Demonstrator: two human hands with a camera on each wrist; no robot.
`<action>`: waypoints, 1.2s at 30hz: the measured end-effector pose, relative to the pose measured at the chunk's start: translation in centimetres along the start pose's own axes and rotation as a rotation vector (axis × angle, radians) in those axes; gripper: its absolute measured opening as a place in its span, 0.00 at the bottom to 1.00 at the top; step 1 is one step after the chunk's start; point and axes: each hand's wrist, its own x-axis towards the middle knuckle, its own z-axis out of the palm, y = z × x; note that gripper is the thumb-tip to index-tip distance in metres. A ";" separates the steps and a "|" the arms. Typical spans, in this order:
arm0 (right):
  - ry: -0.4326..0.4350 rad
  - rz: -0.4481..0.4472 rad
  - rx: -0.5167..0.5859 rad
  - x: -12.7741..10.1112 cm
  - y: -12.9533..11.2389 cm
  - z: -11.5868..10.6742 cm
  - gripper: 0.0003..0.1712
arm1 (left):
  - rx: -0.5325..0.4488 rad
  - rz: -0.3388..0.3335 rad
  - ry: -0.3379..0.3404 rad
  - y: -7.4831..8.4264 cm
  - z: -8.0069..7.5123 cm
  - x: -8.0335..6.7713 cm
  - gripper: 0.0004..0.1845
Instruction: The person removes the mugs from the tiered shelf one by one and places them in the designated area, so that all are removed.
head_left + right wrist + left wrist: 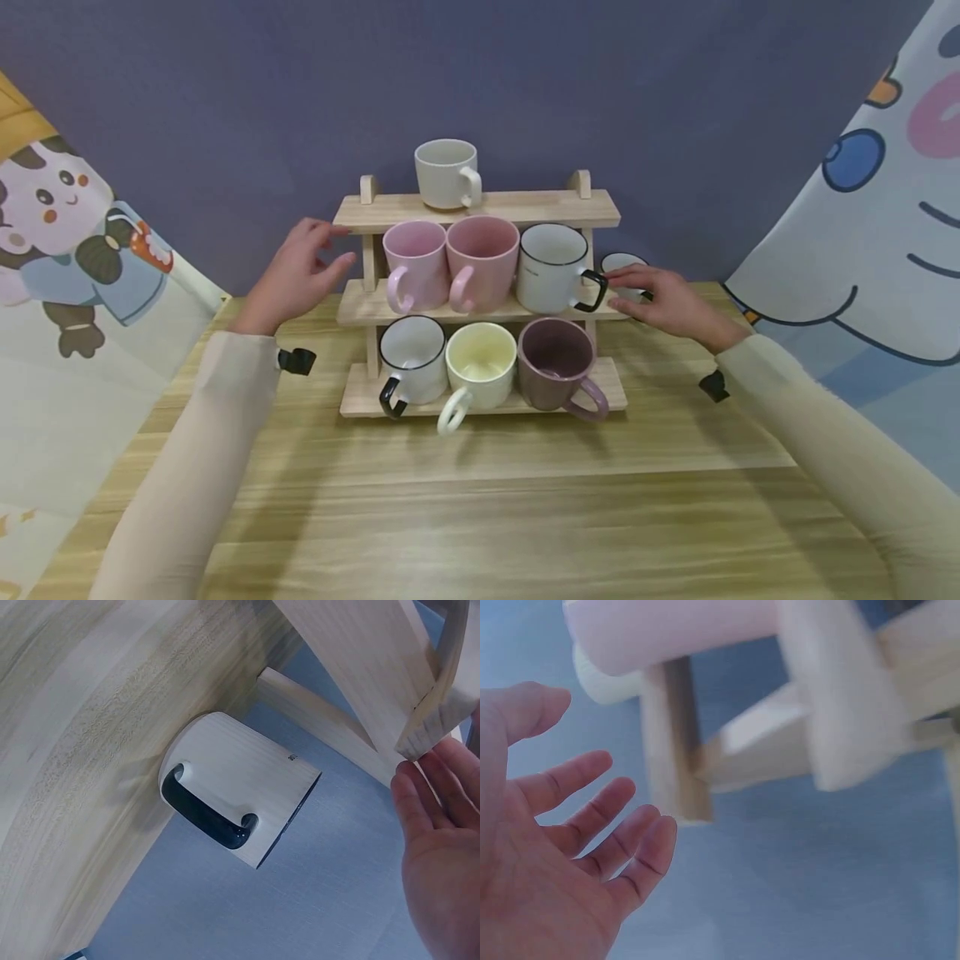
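Hands (300,267) open beside rack (480,208) ends, table (480,517) edge near

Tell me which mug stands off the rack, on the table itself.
The small white mug with the black rim, right of the rack, behind the right hand. All other mugs sit on the rack's three shelves.

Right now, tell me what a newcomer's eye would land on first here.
A three-tier wooden rack full of mugs stands mid-table against the purple wall: one cream mug alone on top, three in each row below. The left hand hovers open beside the rack's left post, while the right hand reaches toward a white black-handled mug on the table beside the rack.
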 end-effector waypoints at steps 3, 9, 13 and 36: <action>0.006 -0.013 -0.006 0.0 0.1 0.0 0.20 | 0.021 0.029 -0.012 1.1 -0.8 1.2 0.23; 0.004 -0.017 0.007 -0.1 -0.1 0.1 0.20 | 0.071 0.055 -0.053 2.7 -1.9 2.6 0.23; 0.000 -0.012 0.024 -0.1 -0.2 0.1 0.19 | 0.098 0.071 -0.069 3.4 -2.4 3.5 0.24; 0.013 -0.018 0.035 -0.3 -0.7 -0.1 0.20 | 0.219 -0.062 -0.261 8.0 -1.8 12.2 0.40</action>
